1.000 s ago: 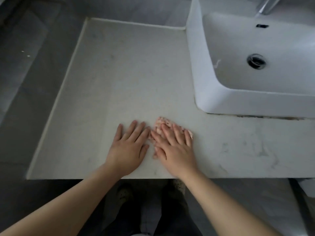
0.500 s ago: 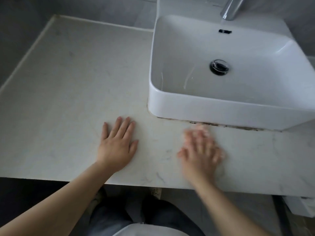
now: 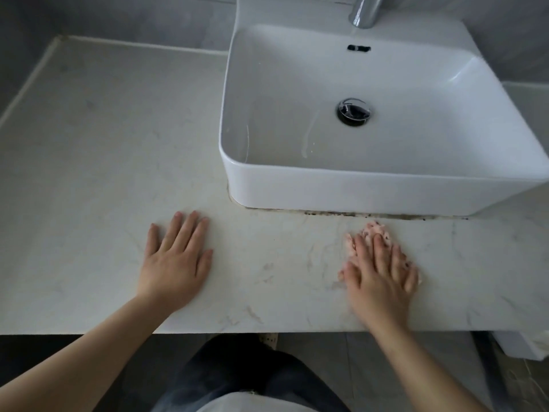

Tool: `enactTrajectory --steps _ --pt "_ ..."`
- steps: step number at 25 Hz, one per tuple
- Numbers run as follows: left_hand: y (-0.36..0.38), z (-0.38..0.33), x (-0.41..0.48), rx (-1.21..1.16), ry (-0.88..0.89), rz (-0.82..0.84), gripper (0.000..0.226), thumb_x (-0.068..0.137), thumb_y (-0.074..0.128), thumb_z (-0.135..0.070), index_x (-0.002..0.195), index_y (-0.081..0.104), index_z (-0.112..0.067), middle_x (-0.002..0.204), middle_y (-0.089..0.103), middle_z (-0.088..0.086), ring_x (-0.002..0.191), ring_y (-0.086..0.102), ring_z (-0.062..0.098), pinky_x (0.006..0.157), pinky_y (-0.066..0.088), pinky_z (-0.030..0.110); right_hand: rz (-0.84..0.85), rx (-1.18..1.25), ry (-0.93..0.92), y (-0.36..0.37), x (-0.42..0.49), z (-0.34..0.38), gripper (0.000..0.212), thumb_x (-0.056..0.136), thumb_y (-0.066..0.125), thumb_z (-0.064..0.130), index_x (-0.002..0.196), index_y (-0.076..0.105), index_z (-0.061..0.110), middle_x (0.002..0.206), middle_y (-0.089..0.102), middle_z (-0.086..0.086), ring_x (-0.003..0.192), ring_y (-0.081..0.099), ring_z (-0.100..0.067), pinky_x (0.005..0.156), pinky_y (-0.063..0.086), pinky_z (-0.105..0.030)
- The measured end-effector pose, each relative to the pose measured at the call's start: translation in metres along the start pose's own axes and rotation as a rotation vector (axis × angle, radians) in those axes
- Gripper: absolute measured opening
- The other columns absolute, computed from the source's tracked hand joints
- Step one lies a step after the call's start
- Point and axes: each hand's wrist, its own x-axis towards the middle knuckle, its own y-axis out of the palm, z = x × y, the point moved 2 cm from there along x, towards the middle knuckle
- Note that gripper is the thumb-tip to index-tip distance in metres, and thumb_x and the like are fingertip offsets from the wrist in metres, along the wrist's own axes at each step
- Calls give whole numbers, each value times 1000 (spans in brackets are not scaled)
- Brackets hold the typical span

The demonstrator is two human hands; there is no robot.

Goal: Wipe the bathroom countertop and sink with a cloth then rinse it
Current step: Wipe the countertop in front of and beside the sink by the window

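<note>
A pale marble countertop [image 3: 104,150] carries a white rectangular vessel sink [image 3: 371,191] at the right. My right hand [image 3: 380,272] lies flat on a small pink patterned cloth [image 3: 375,230], pressing it onto the counter strip in front of the sink; most of the cloth is hidden under the fingers. My left hand [image 3: 175,260] rests flat on the counter to the left, fingers apart, holding nothing. The sink has a chrome drain [image 3: 354,111] and a dry-looking basin with a few water streaks.
A chrome faucet spout [image 3: 365,10] hangs over the sink's back edge. Dark grime [image 3: 371,215] runs along the sink's front base. Grey walls border the counter at back and left. My legs [image 3: 237,379] show below the counter's front edge. A white object [image 3: 520,343] sits low at the right.
My right hand has slid the cloth to the right along the counter, from beside my left hand to in front of the sink. My left hand stayed flat. The camera view shifted right.
</note>
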Motion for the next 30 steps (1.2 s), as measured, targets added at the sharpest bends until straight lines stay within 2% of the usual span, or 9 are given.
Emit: enactTrajectory --steps 2,7,9,13,19,21,24,27,30 --pt "0 -1 3 8 57 20 59 92 20 -43 140 38 -15 146 40 1 136 29 26 109 3 44 -28 33 -7 2 -9 50 66 80 24 51 143 31 34 151 34 -3 138 29 -35 109 14 -58" --pt "1 -1 7 28 201 25 59 96 11 -49 138 38 -18 143 44 0 136 29 24 109 6 45 -25 55 -747 14 -20 144 52 85 39 45 136 41 35 145 43 5 134 38 -30 106 21 -55" --pt "3 0 7 38 359 18 58 96 9 -50 140 35 -21 144 42 0 136 24 23 109 9 49 -78 -5 -679 15 5 110 50 86 36 46 136 36 36 143 46 6 131 42 -30 108 22 -51" --pt "2 5 12 31 438 -15 60 95 10 -56 141 32 -24 145 40 2 136 25 23 110 14 48 -174 21 -184 9 4 92 54 83 35 43 135 44 33 139 51 3 128 45 -32 105 17 -52" --pt "0 10 16 -73 229 -59 59 94 16 -53 134 47 -22 140 47 5 131 40 31 110 10 39 -154 279 -754 6 -24 130 39 82 49 27 119 58 27 123 63 3 114 52 -23 94 39 -43" --pt "-5 12 23 -146 246 -84 49 93 27 -44 126 54 -21 131 56 5 124 48 32 105 26 42 -180 341 -610 -2 -13 117 29 80 50 25 108 57 30 101 69 1 89 58 -21 72 49 -34" --pt "-34 12 42 -423 210 -205 42 87 35 -32 110 65 -13 108 65 9 101 61 34 85 47 40 -94 516 -289 -33 5 128 22 85 41 48 100 44 32 81 70 5 74 68 -20 57 52 -32" --pt "-94 2 66 -675 128 -426 32 88 41 -25 101 66 -10 94 59 5 77 54 13 66 39 21 -66 874 -280 -89 19 151 22 83 42 53 84 39 31 67 65 29 65 65 -2 57 52 -27" --pt "-156 -30 89 -879 241 -430 28 89 41 -35 104 61 -24 95 53 -9 80 50 -5 69 35 8 -86 1061 -354 -145 53 167 21 91 49 25 73 41 23 54 55 28 55 52 7 52 37 -7"
